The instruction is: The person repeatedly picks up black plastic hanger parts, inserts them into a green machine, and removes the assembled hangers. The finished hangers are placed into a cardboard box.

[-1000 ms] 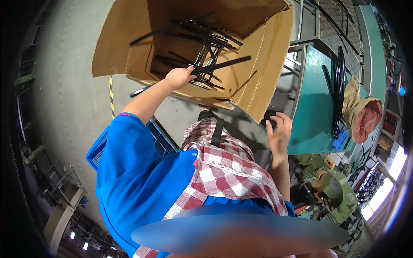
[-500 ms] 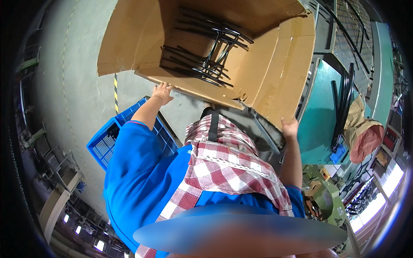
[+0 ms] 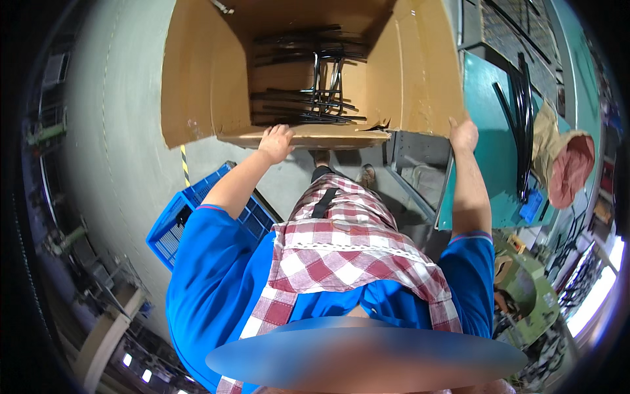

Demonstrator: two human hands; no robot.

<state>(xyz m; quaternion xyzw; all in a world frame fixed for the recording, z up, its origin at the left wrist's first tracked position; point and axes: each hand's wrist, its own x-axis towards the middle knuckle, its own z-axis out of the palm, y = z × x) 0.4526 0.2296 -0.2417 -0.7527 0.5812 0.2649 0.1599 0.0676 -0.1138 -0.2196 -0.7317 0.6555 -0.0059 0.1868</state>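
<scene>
A large open cardboard box [image 3: 230, 98] stands in front of me. Inside it lie several black metal tube frames [image 3: 321, 85], crossed and stacked in two groups. My left hand [image 3: 277, 142] is closed over the edge of the box's near flap, fingers on top. At the outer corner of the right flap, my right hand [image 3: 464, 135] grips the cardboard between thumb and fingers. Where the near flap meets the right flap, the cardboard is torn.
A blue plastic crate [image 3: 167, 230] sits on the floor by my left side. To the right is a green table [image 3: 485, 151] holding black tubes [image 3: 524, 131] and a crumpled sack [image 3: 571, 164]. A metal leg [image 3: 413, 190] stands below the box. Green machinery [image 3: 535, 285] is at lower right.
The box has turned and now sits squarely before me, its right flap farther from my body. Both hands have moved to the right with it, still on the cardboard.
</scene>
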